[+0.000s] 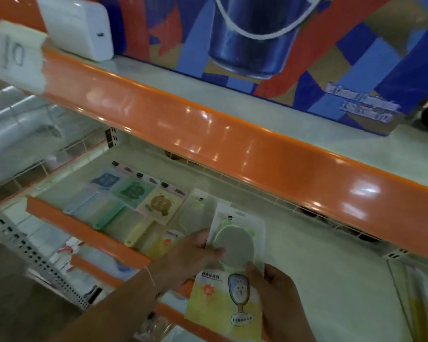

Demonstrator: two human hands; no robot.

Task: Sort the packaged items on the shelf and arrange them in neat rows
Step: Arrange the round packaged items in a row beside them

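Both hands hold one mirror pack (235, 245) just above the shelf (319, 255). The left hand (193, 257) pinches its left side, thumb on the front. The right hand (277, 292) has its fingers curled round the yellow card at the bottom. More packs (131, 191) lie in a row on the shelf, to the left, with another mirror pack (195, 208) just behind the held one.

Glossy orange shelf edge (208, 129); glossy plastic mirror packet (235, 243).
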